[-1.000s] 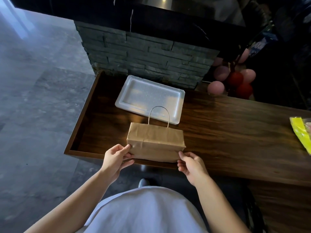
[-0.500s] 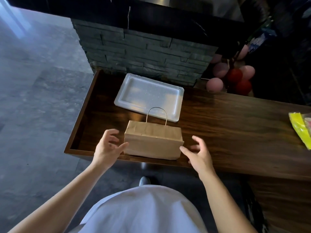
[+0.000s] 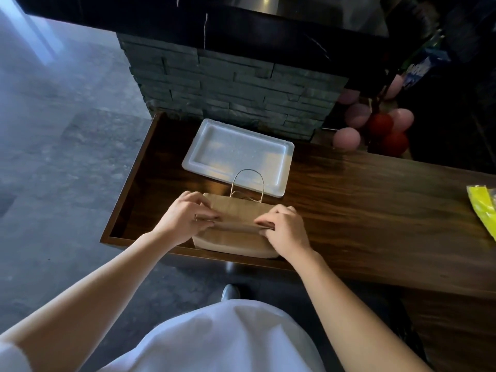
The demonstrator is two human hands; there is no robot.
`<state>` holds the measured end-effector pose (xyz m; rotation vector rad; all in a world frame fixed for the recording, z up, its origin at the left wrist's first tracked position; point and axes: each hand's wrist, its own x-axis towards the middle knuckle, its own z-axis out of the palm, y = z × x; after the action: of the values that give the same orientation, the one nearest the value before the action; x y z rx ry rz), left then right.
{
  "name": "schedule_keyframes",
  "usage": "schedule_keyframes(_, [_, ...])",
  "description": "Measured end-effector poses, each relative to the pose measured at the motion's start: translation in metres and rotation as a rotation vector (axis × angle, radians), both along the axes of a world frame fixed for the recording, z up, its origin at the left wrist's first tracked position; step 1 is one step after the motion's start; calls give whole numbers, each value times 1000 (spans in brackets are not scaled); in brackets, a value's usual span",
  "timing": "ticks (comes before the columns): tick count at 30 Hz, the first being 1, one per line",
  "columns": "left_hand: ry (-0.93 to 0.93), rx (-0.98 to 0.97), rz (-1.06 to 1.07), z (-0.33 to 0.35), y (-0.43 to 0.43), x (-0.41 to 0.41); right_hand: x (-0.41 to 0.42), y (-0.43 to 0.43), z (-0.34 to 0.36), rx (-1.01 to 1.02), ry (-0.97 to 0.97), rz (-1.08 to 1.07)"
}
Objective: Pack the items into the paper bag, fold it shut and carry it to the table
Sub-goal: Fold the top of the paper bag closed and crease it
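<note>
A brown paper bag [image 3: 236, 237] stands at the near left edge of the dark wooden counter [image 3: 362, 205], its top folded over and one loop handle sticking up behind. My left hand [image 3: 185, 218] pinches the fold at the bag's left end. My right hand [image 3: 284, 226] pinches the same fold at the right end. The bag's contents are hidden.
A white foam tray [image 3: 204, 154] lies empty just behind the bag, near a grey stone wall [image 3: 228, 84]. Pink and red balloons [image 3: 375, 127] hang at the back right. A yellow plastic packet [image 3: 483, 208] lies at the counter's right edge. Grey stone floor is to the left.
Both hands let go of the bag's lower corners, opened beside it, then came up onto its top and closed on the fold.
</note>
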<state>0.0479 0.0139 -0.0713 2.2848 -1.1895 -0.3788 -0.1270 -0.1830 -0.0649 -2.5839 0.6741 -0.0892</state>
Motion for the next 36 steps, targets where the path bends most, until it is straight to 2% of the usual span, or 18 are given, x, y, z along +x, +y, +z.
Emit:
schedule_keyframes(3, [211, -9, 231, -14, 14, 7, -23, -20, -12, 190, 10, -189])
schedule_keyframes(5, [517, -39, 276, -20, 16, 9, -30, -23, -18, 383, -13, -288])
schedule_keyframes(8, [1101, -198, 317, -26, 18, 6, -35, -13, -25, 814, -116, -409])
schedule_keyframes(9, [1184, -221, 332, -27, 19, 4, -35, -9, -27, 917, -148, -442])
schedule_keyframes(11, [1189, -249, 333, -30, 20, 0, -33, -4, -32, 995, -206, -484])
schedule_keyframes(15, [1047, -330, 319, -30, 19, -2, -26, -3, -30, 1054, -295, -527])
schedule_keyframes(20, [1133, -447, 383, -24, 18, -11, -21, 1, -24, 1247, -413, -596])
schedule_keyframes(24, [1160, -575, 412, -12, 29, -15, -12, 14, -5, 1284, -463, -602])
schedule_keyframes(27, [1115, -696, 389, 11, 49, -8, 4, 27, 21, 1302, -511, -511])
schedule_keyframes(31, [924, -834, 372, 55, 105, 6, 36, 62, 65, 1347, -529, -312])
schedule_keyframes(36, [700, -898, 498, 80, 221, 4, 95, 147, 102, 1348, -394, -2])
